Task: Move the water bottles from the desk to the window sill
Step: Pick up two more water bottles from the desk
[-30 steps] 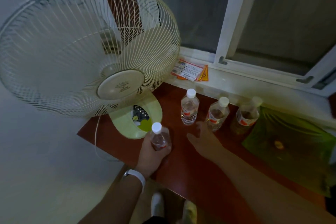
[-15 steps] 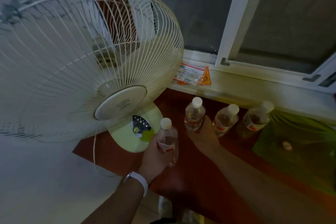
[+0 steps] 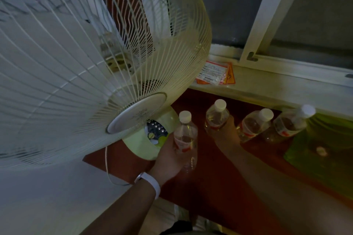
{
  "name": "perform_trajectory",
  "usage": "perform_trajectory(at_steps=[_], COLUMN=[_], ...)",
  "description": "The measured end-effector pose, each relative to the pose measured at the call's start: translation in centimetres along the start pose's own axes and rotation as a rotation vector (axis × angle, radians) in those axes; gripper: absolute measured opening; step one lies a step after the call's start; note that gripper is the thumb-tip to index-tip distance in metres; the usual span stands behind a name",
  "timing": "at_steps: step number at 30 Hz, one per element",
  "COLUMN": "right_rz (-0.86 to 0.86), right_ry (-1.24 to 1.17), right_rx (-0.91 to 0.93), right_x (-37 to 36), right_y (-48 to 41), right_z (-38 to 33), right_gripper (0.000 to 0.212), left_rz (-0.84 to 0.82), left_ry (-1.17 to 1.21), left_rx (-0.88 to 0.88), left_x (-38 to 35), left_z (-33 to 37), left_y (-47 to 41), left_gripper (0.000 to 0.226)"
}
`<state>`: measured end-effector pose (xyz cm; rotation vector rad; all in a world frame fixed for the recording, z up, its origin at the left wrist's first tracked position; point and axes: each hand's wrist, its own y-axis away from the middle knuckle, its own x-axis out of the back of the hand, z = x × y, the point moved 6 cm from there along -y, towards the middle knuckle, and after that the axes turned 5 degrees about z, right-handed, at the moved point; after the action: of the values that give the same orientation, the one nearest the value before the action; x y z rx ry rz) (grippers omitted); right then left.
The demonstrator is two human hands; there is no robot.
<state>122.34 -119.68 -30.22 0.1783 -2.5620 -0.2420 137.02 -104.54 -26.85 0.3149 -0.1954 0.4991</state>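
The left hand (image 3: 168, 156) is holding its water bottle (image 3: 185, 139) higher off the desk (image 3: 210, 173) than a second ago, fingers wrapped round it. The right hand (image 3: 226, 135) is now curling round the second bottle (image 3: 216, 118). Both want lifting straight up, then setting on bare window sill (image 3: 277, 87), skirting the fan grille (image 3: 172, 44) and the packets (image 3: 214, 72).

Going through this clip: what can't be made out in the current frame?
Head view only:
- Right hand: fingers hidden behind the second clear plastic water bottle, grip unclear.
- Label print on the clear plastic bottle held by the left hand: blurred.
- Left end of the pale window sill: hidden by the white wire fan guard.
- Small pale object on the green plastic sheet: too blurred to identify.
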Motion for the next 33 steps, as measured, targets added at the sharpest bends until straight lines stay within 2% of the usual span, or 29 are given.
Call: perform_trajectory(at_steps=[10, 18, 22, 29, 33], right_rz=[-0.055, -0.113, -0.127, -0.168, -0.129], right_ry=[-0.028, -0.077, -0.128, -0.231, -0.262], right_rx=[-0.005, 0.054, 0.125, 0.217, 0.242], right_x=[1.4, 4.0, 5.2, 8.5, 10.6], right_y=[1.4, 4.5, 5.5, 8.1, 10.2], right_z=[-0.1, -0.1, 0.0, -1.6, -3.0], right_gripper=[0.073, 0.056, 0.07, 0.054, 0.053], left_rz=[-0.006, 0.081, 0.093, 0.131, 0.117], left_ry=[-0.113, -0.129, -0.09, -0.075, -0.061], left_rx=[-0.074, -0.154, -0.144, -0.112, -0.112], left_x=[0.2, 0.5, 0.5, -0.2, -0.5], left_z=[2.4, 5.1, 5.8, 6.2, 6.8], left_y=[0.7, 2.8, 4.4, 6.6, 7.7], left_gripper=[0.052, 0.054, 0.047, 0.045, 0.043])
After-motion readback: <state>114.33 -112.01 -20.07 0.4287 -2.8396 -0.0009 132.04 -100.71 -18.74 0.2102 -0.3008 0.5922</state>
